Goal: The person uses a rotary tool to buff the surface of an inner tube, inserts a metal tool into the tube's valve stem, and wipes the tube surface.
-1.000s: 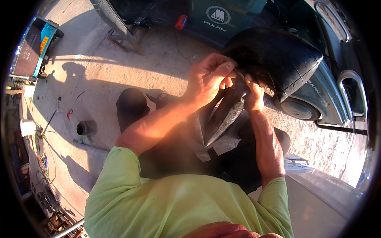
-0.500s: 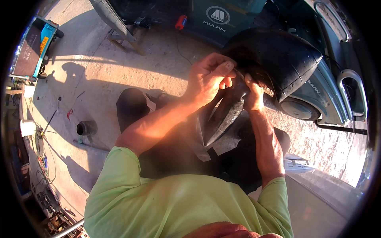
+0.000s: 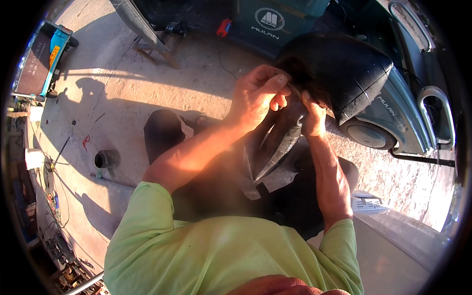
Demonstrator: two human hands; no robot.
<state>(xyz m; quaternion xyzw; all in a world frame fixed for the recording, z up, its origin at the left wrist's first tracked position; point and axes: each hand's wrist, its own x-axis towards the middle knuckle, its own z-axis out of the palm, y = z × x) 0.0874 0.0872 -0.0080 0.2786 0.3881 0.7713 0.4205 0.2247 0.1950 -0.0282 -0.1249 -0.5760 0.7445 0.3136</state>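
A large black padded seat with a seam line and a worn-looking dark underside is in front of me, right of centre. Loose black cover material hangs from it toward my lap in folds. My right hand grips an edge of that cover, thumb on top. Close beside it on the left, my left hand is closed in a pinch, with a thin light strand or edge running from its fingertips toward the right hand. What exactly it pinches is too small to tell.
Behind the seat stands a dark green vehicle with a wheel and bent metal rails. A red object lies at the far side. On the floor at left are a dark cylinder and cables; a blue cart stands farther off.
The black seat has shifted slightly to the left, and the cover folds moved a little with it. Both hands keep nearly the same place and hold.
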